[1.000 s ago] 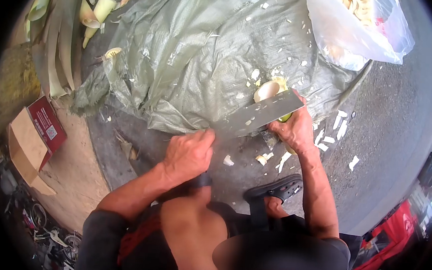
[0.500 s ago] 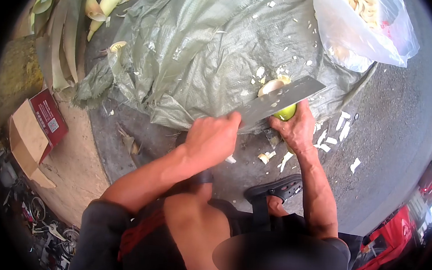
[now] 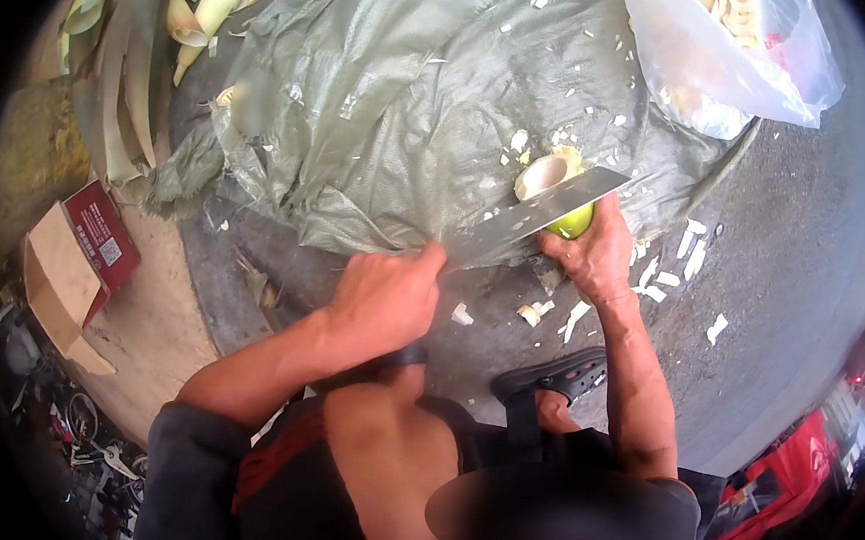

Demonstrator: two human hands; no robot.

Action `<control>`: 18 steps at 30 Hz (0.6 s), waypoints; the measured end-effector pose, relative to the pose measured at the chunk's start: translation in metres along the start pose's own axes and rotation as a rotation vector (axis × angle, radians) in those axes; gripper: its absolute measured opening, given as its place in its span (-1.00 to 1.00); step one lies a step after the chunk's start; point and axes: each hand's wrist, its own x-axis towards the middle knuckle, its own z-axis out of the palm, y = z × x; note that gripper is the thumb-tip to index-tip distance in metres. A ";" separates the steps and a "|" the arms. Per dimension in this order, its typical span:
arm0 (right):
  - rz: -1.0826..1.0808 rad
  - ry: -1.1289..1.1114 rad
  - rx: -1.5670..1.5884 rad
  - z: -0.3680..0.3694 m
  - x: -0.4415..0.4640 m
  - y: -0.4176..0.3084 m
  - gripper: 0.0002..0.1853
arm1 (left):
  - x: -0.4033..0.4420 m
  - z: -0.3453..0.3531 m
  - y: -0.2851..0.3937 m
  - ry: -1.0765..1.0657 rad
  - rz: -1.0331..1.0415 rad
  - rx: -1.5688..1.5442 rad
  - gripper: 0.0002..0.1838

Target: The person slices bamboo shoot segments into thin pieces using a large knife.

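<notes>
My left hand (image 3: 391, 292) is closed round the handle end of a wide-bladed cleaver (image 3: 526, 216); the handle itself is hidden in the fist. Its blade slants up to the right, its far end across a green-skinned fruit (image 3: 568, 222). My right hand (image 3: 597, 251) grips that fruit from the right and below, fingers partly behind the blade. Just beyond the blade a cut, pale hollow piece (image 3: 546, 175) shows, with a ragged yellowish edge; whether it is joined to the green part I cannot tell.
A grey-green woven sheet (image 3: 393, 117) with pale scraps lies beneath. A clear plastic bag (image 3: 757, 77) holding pale pieces stands at upper right. White shavings (image 3: 694, 258) litter the ground. Long leaf sheaths (image 3: 130, 78) and an open cardboard box (image 3: 60, 289) are at left.
My left hand and the cleaver have drawn back down and to the left, uncovering more of the pale hollow. My right hand and the fruit have barely moved.
</notes>
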 end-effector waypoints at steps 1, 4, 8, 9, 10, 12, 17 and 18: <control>0.040 -0.031 0.000 -0.001 0.001 0.000 -0.22 | -0.003 0.000 0.000 0.001 -0.008 -0.009 -0.88; 0.028 -0.017 0.027 0.001 0.002 0.004 -0.23 | -0.003 0.000 -0.002 -0.009 -0.009 -0.033 -0.88; 0.025 -0.021 0.043 0.004 0.001 0.008 -0.24 | 0.006 0.003 -0.002 -0.048 -0.019 -0.036 -0.88; 0.016 -0.013 0.051 0.002 0.001 0.004 -0.24 | 0.009 0.004 -0.001 -0.043 -0.021 -0.037 -0.88; 0.007 -0.003 0.058 0.001 0.001 0.002 -0.24 | 0.014 0.006 0.001 -0.038 -0.020 -0.038 -0.88; -0.025 0.011 0.027 0.002 0.001 0.002 -0.24 | 0.022 0.011 0.003 -0.021 -0.009 -0.042 -0.87; -0.051 0.022 0.049 0.002 0.001 -0.002 -0.22 | 0.041 0.028 0.007 0.041 0.012 -0.060 -0.85; -0.048 0.022 0.052 0.001 0.000 -0.003 -0.21 | 0.045 0.030 0.009 0.042 0.014 -0.048 -0.85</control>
